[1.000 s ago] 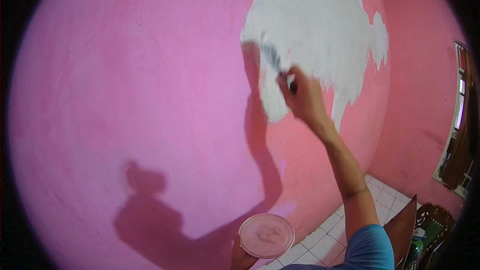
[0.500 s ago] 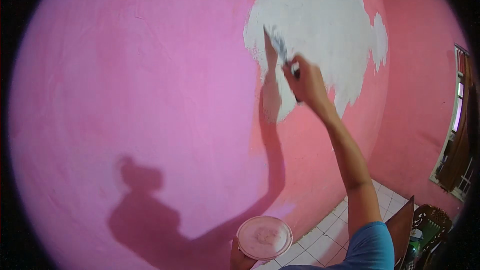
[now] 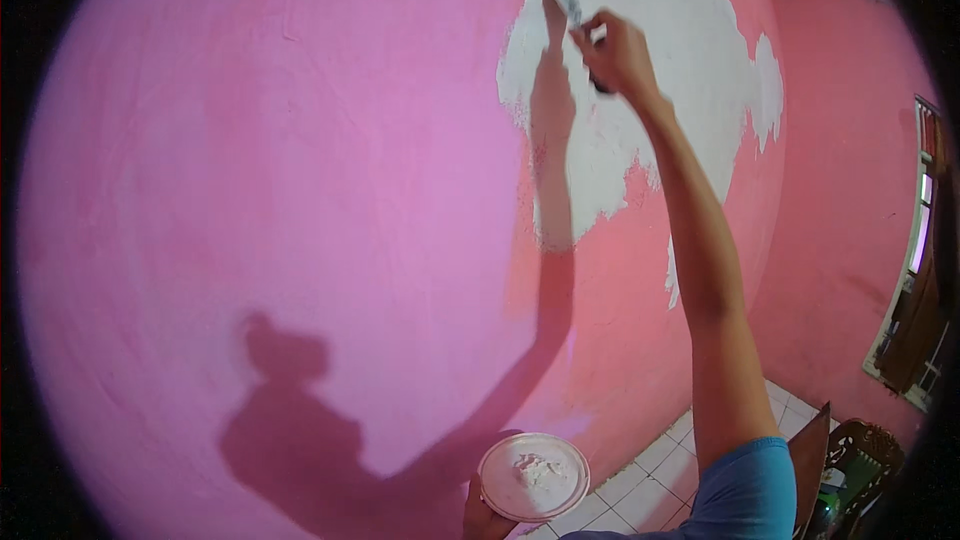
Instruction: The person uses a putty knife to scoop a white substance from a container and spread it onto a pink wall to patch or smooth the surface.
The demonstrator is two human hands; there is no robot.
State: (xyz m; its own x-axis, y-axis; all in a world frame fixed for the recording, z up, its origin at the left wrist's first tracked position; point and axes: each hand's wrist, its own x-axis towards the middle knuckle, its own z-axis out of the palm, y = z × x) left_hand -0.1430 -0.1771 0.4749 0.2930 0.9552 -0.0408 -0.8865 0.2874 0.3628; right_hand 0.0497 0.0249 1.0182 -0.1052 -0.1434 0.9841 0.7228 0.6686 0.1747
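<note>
My right hand [image 3: 618,58] is raised high against the wall, its fingers wrapped round the dark handle of a putty knife [image 3: 566,0]. The blade is smeared white and lies at or close to a large white putty patch [image 3: 660,60] on the pink wall. Low down, my left hand [image 3: 484,517] holds a round, pale pinkish lid [image 3: 502,485] from its left edge; most of those fingers are hidden beneath it. A lump of white putty [image 3: 540,470] sits in the lid.
The pink wall [image 3: 350,190] fills the left and middle, with my shadow on it. Another wall [image 3: 835,170] meets it at the right, bearing a window with a brown curtain [image 3: 905,325]. Tiled floor [image 3: 645,485], a brown panel [image 3: 810,460] and carved furniture [image 3: 865,450] are lower right.
My right hand and the putty knife have moved up across the white patch. The lid stays nearly in place, and the white lump in it now shows brightly where it looked pinkish before.
</note>
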